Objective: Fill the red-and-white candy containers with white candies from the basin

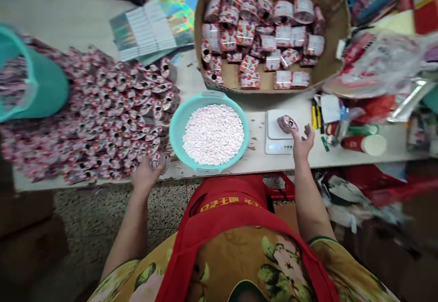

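Right grip [303, 142] is spread open, thumb by the small round pink-and-red printed clear packet [287, 124] on the flat white digital scale [278, 147]; contact there I can't confirm; left grip [147, 174] is half curled at the near edge of the wide heap of pink-and-red printed packets [99, 115], against one at the rim; can't tell if I have hold of it.

Between my hands: round turquoise plastic basin [175, 133] of small white tablets [214, 135]; behind it, brown cardboard box [333, 42] with filled packets [284, 35] lying in loose rows; heap is crowded by a turquoise plastic bucket [51, 87], far left; stack of shiny holographic sheets [150, 30] sits left of the box; right side is cluttered: yellow-and-black cutters [317, 112], red cylinder with white cap [362, 144] on its side, crumpled clear plastic bag [386, 65].

Writing: yellow characters on my red apron [236, 188], upside down from here, not safely readable; packet print and scale's lit readout too small.

Surface: off-white tabletop [256, 156], worn brown in patches; grey speckled floor [164, 208] below.
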Tool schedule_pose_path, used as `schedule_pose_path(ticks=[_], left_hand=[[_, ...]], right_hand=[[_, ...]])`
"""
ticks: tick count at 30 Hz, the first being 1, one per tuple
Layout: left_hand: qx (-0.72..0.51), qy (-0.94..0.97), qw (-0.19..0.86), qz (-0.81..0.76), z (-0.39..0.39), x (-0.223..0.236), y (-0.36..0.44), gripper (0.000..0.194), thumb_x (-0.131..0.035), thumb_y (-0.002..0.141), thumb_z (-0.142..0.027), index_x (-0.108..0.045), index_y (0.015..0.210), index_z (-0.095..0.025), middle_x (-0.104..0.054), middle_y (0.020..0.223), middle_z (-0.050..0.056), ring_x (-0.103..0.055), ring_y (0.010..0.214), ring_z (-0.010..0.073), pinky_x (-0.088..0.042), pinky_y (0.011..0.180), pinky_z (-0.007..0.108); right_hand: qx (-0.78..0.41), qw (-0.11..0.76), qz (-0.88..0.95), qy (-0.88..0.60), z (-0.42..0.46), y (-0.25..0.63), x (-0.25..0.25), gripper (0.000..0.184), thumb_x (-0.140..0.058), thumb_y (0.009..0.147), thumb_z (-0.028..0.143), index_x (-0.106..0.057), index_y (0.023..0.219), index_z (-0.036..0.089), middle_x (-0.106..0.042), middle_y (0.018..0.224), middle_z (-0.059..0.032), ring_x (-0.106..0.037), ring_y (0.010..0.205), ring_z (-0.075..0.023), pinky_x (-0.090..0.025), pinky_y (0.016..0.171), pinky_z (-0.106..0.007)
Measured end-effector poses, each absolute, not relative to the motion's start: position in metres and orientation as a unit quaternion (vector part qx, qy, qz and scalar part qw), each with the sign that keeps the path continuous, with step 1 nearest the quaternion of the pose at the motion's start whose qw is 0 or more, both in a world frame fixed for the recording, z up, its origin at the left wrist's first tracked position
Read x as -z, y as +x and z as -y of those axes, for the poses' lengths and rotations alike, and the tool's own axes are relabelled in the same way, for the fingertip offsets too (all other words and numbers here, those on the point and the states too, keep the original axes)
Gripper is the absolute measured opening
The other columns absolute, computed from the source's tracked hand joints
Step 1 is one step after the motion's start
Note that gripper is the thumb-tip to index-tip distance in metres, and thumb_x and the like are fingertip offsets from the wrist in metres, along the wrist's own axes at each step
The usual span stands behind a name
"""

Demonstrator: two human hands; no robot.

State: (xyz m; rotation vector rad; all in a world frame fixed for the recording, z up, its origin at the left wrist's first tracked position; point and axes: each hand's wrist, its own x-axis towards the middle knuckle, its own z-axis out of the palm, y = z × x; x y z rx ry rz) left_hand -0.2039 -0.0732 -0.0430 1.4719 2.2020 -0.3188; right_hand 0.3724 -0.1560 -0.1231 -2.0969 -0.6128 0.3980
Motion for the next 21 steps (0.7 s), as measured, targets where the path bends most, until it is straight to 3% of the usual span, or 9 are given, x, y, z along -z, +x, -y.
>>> schedule_pose_path(ticks=[2,6,10,12,15,17,21], left_hand=[[0.123,0.554,0.212,-0.795,0.088,0.072,-0.198,0.052,-0.067,0.080,-0.044,-0.053,0.122,-0.018,-0.063,0.122,0.020,-0.063,0.113,0.0407,-0.052,0.091,0.053],[0.028,0.566,0.122,-0.815,0.108,0.100,-0.187,0.057,-0.058,0.089,-0.047,-0.045,0.137,-0.019,-0.051,0.139,0.021,-0.053,0.127,0.0412,-0.050,0.095,0.056],[-0.022,0.569,0.089,-0.817,0.112,0.095,-0.191,0.058,-0.063,0.087,-0.047,-0.043,0.138,-0.031,-0.050,0.140,0.010,-0.048,0.130,0.0415,-0.047,0.098,0.064],[-0.021,0.602,0.091,-0.793,0.108,0.083,-0.191,0.060,-0.064,0.086,-0.048,-0.045,0.139,-0.028,-0.051,0.139,0.013,-0.047,0.131,0.0425,-0.045,0.102,0.065],[-0.043,0.657,0.075,-0.749,0.091,0.060,-0.177,0.060,-0.057,0.091,-0.051,-0.050,0.140,-0.017,-0.053,0.137,0.022,-0.047,0.134,0.0410,-0.041,0.111,0.058],[-0.085,0.685,0.074,-0.719,0.075,0.045,-0.149,0.055,-0.052,0.094,-0.049,-0.053,0.137,-0.015,-0.056,0.133,0.022,-0.050,0.133,0.0366,-0.043,0.112,0.052],[-0.152,0.761,0.170,-0.607,0.045,0.033,-0.034,0.042,-0.050,0.097,-0.039,-0.058,0.130,-0.015,-0.063,0.124,0.018,-0.061,0.116,0.0290,-0.054,0.097,0.046]], right_hand=[[-0.156,0.452,0.197,-0.856,0.176,0.370,0.119,0.072,-0.066,0.077,0.060,-0.054,0.134,0.018,-0.059,0.136,-0.0151,-0.057,0.122,-0.0257,-0.049,0.100,-0.046],[-0.132,0.451,0.152,-0.870,0.209,0.367,0.116,0.069,-0.064,0.076,0.064,-0.060,0.123,0.013,-0.061,0.129,-0.0175,-0.059,0.112,-0.0233,-0.050,0.098,-0.043],[-0.117,0.445,0.138,-0.877,0.223,0.365,0.123,0.066,-0.059,0.080,0.067,-0.064,0.118,0.012,-0.063,0.121,-0.0154,-0.059,0.107,-0.0213,-0.048,0.101,-0.042],[-0.116,0.452,0.132,-0.874,0.223,0.366,0.129,0.065,-0.053,0.084,0.068,-0.064,0.116,0.012,-0.065,0.116,-0.0136,-0.058,0.107,-0.0211,-0.047,0.102,-0.042],[-0.126,0.468,0.127,-0.865,0.218,0.368,0.138,0.066,-0.045,0.088,0.070,-0.064,0.117,0.013,-0.065,0.117,-0.0121,-0.058,0.110,-0.0207,-0.047,0.102,-0.040],[-0.138,0.473,0.138,-0.859,0.213,0.370,0.143,0.068,-0.040,0.089,0.070,-0.063,0.119,0.014,-0.064,0.121,-0.0126,-0.058,0.113,-0.0202,-0.048,0.101,-0.039],[-0.135,0.479,0.176,-0.849,0.202,0.371,0.143,0.067,-0.037,0.092,0.066,-0.062,0.123,0.013,-0.063,0.125,-0.0149,-0.059,0.117,-0.0204,-0.046,0.104,-0.039]])
